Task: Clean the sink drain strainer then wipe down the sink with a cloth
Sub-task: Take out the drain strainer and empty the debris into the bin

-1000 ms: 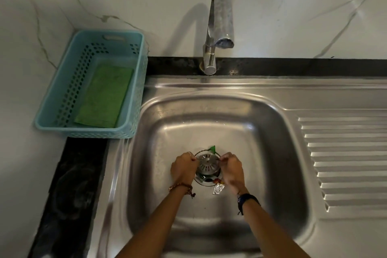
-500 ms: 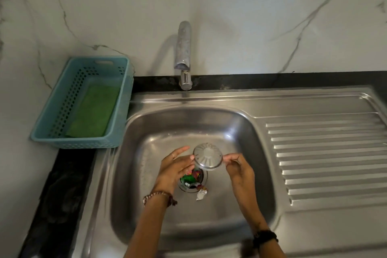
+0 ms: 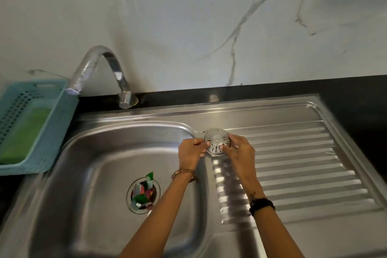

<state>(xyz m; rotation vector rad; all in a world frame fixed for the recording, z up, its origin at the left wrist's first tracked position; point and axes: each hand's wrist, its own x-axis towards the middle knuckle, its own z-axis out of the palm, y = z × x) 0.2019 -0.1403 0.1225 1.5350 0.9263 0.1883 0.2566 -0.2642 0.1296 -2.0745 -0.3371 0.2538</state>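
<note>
Your two arms reach forward, side by side. Your left hand (image 3: 191, 151) and right hand (image 3: 240, 151) are close together, fingers curled, thumbs on top, pinching the same small round thing between them. Each wrist has a band on it.

Round silver metal strainer cap (image 3: 217, 142): radial slot pattern; stainless steel sink (image 3: 109, 153): plain grey, parallel ridges on its drainboard (image 3: 293, 165). Light blue perforated plastic basket (image 3: 52, 132) holds a green cloth (image 3: 23, 136); open drain (image 3: 143, 192) shows red, green and white scraps. White marble-look wall (image 3: 188, 27) has grey veins, black desk (image 3: 356, 86).
</note>
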